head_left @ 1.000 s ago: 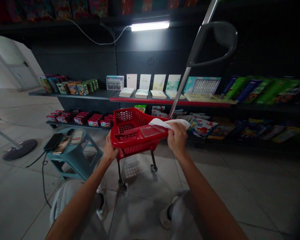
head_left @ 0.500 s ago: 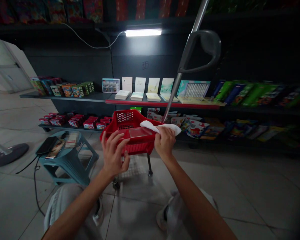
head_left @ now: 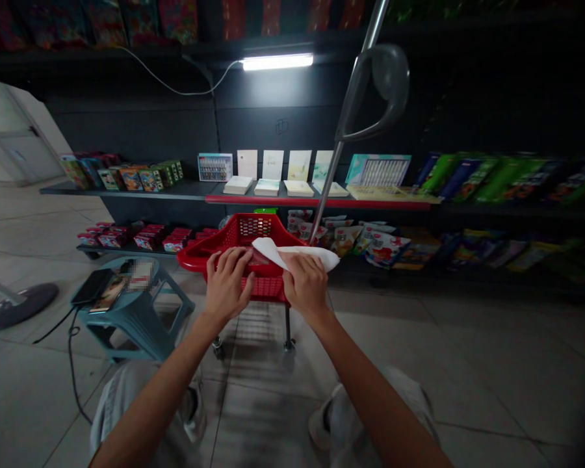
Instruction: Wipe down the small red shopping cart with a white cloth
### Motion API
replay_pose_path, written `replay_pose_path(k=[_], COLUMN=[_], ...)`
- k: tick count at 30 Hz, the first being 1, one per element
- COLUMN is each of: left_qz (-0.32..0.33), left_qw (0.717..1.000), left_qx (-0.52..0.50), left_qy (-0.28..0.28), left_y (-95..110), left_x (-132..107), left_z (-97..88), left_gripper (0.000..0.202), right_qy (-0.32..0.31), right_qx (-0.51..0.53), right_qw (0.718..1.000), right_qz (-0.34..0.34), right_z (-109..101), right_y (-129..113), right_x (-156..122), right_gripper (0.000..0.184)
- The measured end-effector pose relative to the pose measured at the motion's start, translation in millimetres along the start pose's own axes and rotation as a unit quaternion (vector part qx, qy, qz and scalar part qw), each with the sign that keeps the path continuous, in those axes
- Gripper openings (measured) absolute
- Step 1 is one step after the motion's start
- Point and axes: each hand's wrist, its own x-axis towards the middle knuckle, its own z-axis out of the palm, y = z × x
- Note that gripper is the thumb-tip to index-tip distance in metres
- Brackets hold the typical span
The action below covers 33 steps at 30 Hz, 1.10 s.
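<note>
A small red plastic shopping cart [head_left: 268,286] stands in front of me, its basket facing the shelves. My left hand [head_left: 228,286] rests on the near rim, fingers curled over the edge and thumb on my side. A folded white cloth [head_left: 324,257], perhaps a paper wipe, is gripped in my right hand [head_left: 306,279] and lies against the right part of that rim. Part of the cloth sticks out left over a clear panel [head_left: 260,255]. Both hands hide much of the rim.
A metal pole [head_left: 338,143] with a grey loop handle [head_left: 400,91] rises on the cart's right side. Books [head_left: 272,165] and boxes line the shelf [head_left: 185,188] behind. Left stands a blue-grey stool [head_left: 136,318] with a phone [head_left: 108,292] and trailing cable.
The cart and pole have shifted left. My right hand has slid left with the cloth, while my left hand has come down from hovering with spread fingers onto the rim.
</note>
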Motion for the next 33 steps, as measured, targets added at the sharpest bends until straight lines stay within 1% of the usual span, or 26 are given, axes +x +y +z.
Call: replay_pose_path(k=[3, 5, 8, 13, 16, 18, 20, 23, 27, 29, 31, 33], left_qz=[0.006, 0.010, 0.007, 0.014, 0.020, 0.016, 0.001, -0.024, -0.028, -0.041, -0.049, -0.044], left_qw=[1.000, 1.000, 0.999, 0.998, 0.998, 0.998, 0.999, 0.996, 0.988, 0.983, 0.982, 0.986], left_qx=[-0.018, -0.027, -0.037, -0.057, -0.065, -0.062, -0.052, -0.034, -0.033, -0.038, -0.043, -0.041], left_qy=[-0.011, -0.008, 0.002, 0.004, -0.008, -0.008, 0.015, 0.073, 0.146, 0.175, 0.176, 0.156], left_y=[-7.5, -12.7, -22.5, -42.9, -52.9, -55.8, -54.2, -43.1, -22.1, -15.8, -15.4, -20.9], left_x=[-0.7, -2.1, -4.8, -4.0, -1.8, -1.6, -3.1, -7.1, -8.8, -7.7, -6.8, -6.9], left_z=[-1.7, -1.0, 1.1, -0.4, -2.9, -2.7, -0.5, 3.8, 6.0, 7.2, 10.4, 15.4], left_gripper=[0.044, 0.044, 0.043, 0.043, 0.044, 0.044, 0.043, 0.044, 0.050, 0.050, 0.046, 0.042], right_qy=[0.012, 0.022, 0.023, 0.012, 0.027, 0.046, 0.072, 0.100, 0.102, 0.092, 0.077, 0.056], right_qx=[0.042, 0.073, 0.092, 0.092, 0.108, 0.115, 0.119, 0.130, 0.134, 0.132, 0.129, 0.126], right_qw=[0.998, 0.995, 0.993, 0.995, 0.994, 0.992, 0.990, 0.985, 0.984, 0.985, 0.987, 0.989], right_qz=[-0.035, -0.057, -0.069, -0.044, -0.014, 0.008, 0.028, 0.042, 0.051, 0.056, 0.055, 0.052], right_z=[-2.7, -4.1, -5.5, -6.5, -3.8, 0.4, 5.7, 12.7, 18.2, 19.8, 20.6, 20.5], right_y=[3.7, 6.0, 7.9, 10.2, 8.0, 2.3, -6.6, -23.2, -45.8, -56.5, -66.5, -75.2], right_x=[-5.9, -9.8, -13.3, -13.7, -13.6, -13.3, -12.6, -10.8, -8.1, -6.8, -5.2, -3.8], right_gripper=[0.040, 0.041, 0.041, 0.042, 0.042, 0.040, 0.039, 0.036, 0.034, 0.033, 0.034, 0.035])
